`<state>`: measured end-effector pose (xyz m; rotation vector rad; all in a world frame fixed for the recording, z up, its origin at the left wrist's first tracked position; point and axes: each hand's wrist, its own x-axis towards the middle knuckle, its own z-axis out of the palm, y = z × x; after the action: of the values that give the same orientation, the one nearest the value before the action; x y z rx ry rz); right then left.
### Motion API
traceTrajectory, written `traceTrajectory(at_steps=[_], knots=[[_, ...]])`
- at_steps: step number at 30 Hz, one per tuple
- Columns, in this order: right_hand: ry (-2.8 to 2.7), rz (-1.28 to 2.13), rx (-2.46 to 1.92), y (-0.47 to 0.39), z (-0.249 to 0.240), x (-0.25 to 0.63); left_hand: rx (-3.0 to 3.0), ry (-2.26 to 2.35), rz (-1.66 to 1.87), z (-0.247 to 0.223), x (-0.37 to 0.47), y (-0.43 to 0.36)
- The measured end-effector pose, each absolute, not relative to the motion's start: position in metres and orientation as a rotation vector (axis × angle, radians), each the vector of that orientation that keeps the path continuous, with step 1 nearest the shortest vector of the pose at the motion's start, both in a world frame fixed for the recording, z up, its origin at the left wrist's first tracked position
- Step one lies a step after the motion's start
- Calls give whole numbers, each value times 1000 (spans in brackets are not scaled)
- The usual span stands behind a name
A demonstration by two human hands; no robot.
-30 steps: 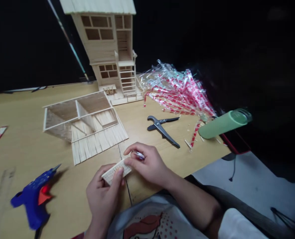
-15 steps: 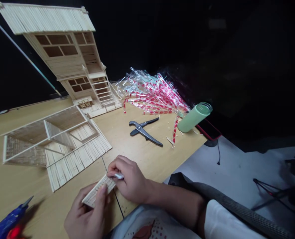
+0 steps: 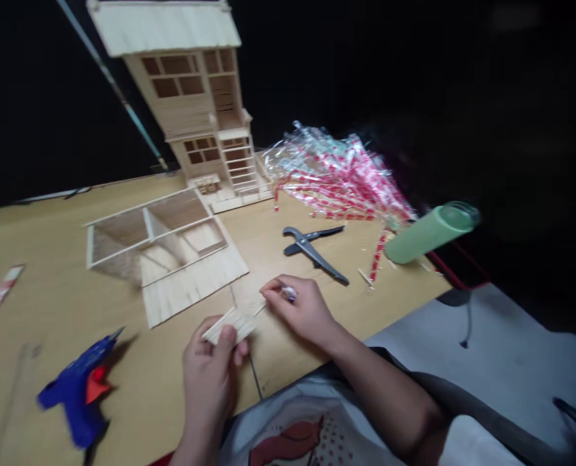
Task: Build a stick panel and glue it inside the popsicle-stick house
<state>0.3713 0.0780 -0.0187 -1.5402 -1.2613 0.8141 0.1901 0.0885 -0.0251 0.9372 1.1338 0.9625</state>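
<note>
My left hand [image 3: 209, 372] is closed on a small flat panel of thin wooden sticks [image 3: 227, 325], thumb pressed on its face. To the right of it and a little apart, my right hand [image 3: 303, 309] is closed, with a slim pen-like tool [image 3: 288, 294] between its fingers, whitish end showing. A thin pale stick [image 3: 259, 309] shows at its fingertips, blurred. Beyond the hands lies a low open-topped stick model [image 3: 195, 285] with partitions. A blue hot glue gun [image 3: 77, 388] with a red trigger lies to the left.
A tall model stick house [image 3: 181, 116] stands at the back. Dark cutting pliers [image 3: 312, 252] lie mid-table. Behind them is a heap of red-and-clear wrapped sticks [image 3: 341, 181]. A green bottle [image 3: 424, 236] stands near the right table edge, beside a phone [image 3: 467, 268].
My right hand has come off the panel and moved right and away from it. The view has swung left, bringing the whole glue gun into sight.
</note>
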Motion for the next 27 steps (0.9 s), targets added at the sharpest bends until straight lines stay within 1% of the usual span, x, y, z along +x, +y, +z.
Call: traceTrajectory(at_steps=[3,8,13,18,22,25,27], knots=[[-1137,1074,-1404,74,-10,360,919,1067,950,-26,191,90],[-1142,1202,-1394,74,-3,343,908,1049,965,-25,187,90],[-1169,1093,-1480,75,-6,335,980,1010,972,-27,179,94],[-1352,925,-1516,77,-3,343,1243,987,913,-22,163,106],[-1592,904,-1459,78,1,346,1541,1028,818,-15,158,110],[-1545,903,-1450,77,1,345,1585,1059,719,-13,161,108],[-1446,956,-1444,75,0,346,1569,1090,732,-14,164,105]])
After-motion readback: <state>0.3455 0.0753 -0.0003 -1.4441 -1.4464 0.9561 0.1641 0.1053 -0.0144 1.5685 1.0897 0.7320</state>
